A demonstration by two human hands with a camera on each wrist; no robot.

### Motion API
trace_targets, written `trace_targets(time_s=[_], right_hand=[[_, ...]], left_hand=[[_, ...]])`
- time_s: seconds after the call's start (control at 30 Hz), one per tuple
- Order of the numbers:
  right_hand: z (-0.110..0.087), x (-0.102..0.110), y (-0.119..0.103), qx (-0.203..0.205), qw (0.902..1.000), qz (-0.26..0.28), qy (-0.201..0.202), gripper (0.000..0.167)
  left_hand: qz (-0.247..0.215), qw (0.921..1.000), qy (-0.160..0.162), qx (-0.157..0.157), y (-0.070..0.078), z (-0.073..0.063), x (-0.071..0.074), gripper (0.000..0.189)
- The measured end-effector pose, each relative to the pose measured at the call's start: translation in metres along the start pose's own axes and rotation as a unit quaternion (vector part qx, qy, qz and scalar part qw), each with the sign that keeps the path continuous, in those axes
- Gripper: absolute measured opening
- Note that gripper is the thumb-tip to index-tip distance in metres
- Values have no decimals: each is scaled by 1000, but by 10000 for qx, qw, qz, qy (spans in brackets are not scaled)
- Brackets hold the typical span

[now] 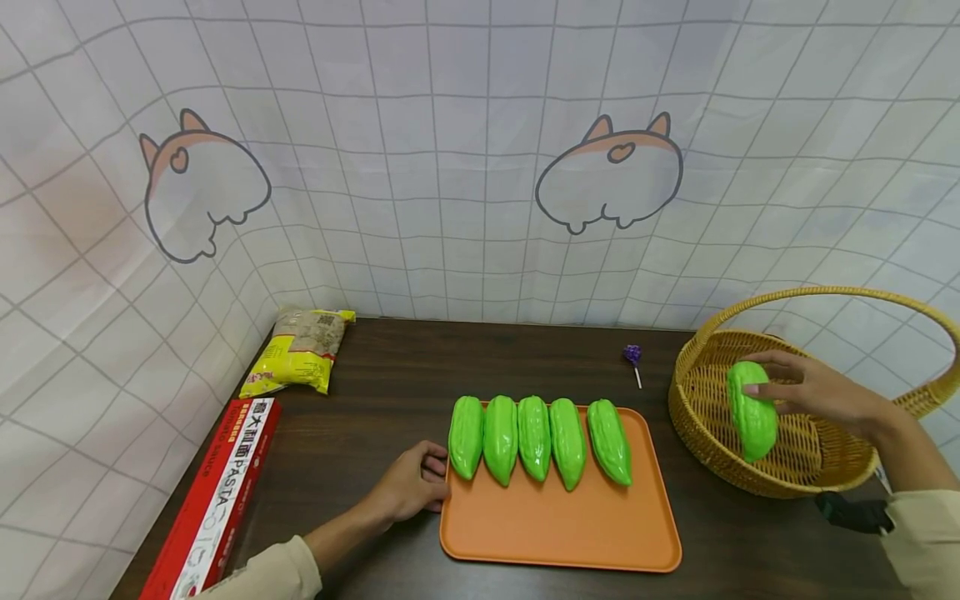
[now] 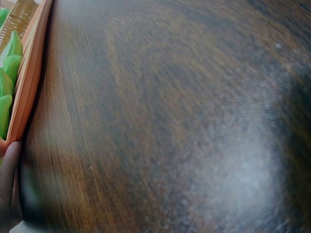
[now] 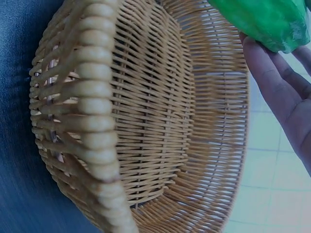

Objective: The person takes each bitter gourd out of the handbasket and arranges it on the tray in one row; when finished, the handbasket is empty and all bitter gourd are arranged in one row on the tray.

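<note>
My right hand (image 1: 813,392) holds a bright green, ridged bitter melon (image 1: 752,410) over the wicker basket (image 1: 693,417). In the right wrist view, fingers (image 3: 272,73) lie along the melon's lower side, above the woven interior. Several more bitter melons (image 1: 534,437) lie side by side across the back half of an orange tray (image 1: 555,533); the rightmost is tilted and set slightly apart. At the tray's left rim, my left hand (image 1: 408,483) grips the edge with bent fingers. The left wrist view shows a fingertip (image 2: 12,155) against the rim.
A yellow bag (image 1: 300,350) of grain-like food lies at the back left, with a long red pasta box (image 1: 213,500) in front of it. Behind the tray is a purple lollipop (image 1: 633,357). The basket's tall handle (image 1: 825,292) arches over it. White gridded cloth (image 1: 480,167) hangs behind.
</note>
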State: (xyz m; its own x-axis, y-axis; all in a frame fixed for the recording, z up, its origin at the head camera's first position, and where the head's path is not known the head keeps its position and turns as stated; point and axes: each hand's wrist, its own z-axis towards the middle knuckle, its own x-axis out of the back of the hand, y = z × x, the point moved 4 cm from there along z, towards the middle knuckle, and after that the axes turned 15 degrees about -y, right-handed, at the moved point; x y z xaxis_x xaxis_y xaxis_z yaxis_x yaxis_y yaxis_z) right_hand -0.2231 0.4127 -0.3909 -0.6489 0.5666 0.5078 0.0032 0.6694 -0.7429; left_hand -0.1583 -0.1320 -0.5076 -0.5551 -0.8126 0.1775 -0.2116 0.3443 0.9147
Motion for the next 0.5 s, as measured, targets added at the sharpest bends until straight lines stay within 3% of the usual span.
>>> trace_targets(time_s=[0.27, 0.5], right_hand=[[-6, 2, -7, 111, 9995, -279, 138, 59], [-5, -1, -16, 244, 9997, -56, 71, 56]], left_hand=[[-2, 10000, -29, 13, 1, 0, -1, 58], [23, 10000, -34, 48, 0, 1, -1, 58]])
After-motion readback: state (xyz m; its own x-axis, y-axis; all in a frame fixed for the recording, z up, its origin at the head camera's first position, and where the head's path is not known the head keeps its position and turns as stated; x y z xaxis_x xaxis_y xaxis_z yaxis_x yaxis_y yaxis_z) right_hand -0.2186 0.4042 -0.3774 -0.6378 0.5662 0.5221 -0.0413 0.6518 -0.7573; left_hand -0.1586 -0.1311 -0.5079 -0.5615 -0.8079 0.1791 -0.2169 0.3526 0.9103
